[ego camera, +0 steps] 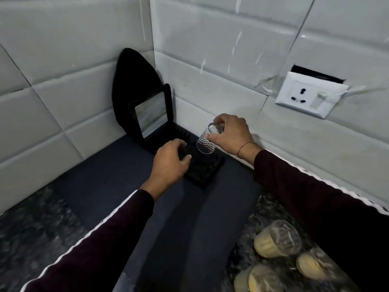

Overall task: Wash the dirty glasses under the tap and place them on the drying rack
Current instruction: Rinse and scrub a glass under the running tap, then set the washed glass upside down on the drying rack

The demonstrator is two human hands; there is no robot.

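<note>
While three dirty glasses [277, 239] lie cut off at the near right of the worktop [31, 228], the left hand [169, 163] grips the black drying rack [202, 165] and the right hand [230, 133] grasps a clear glass [205, 142], inverted, just above it. A black board [130, 81] and mirror [149, 113] lean in the corner behind; the rack's far end is hard to make out.

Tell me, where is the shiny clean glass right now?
In the head view, the glass is upside down in the right hand, just above the black drying rack in the counter's corner, right of the left hand.
</note>
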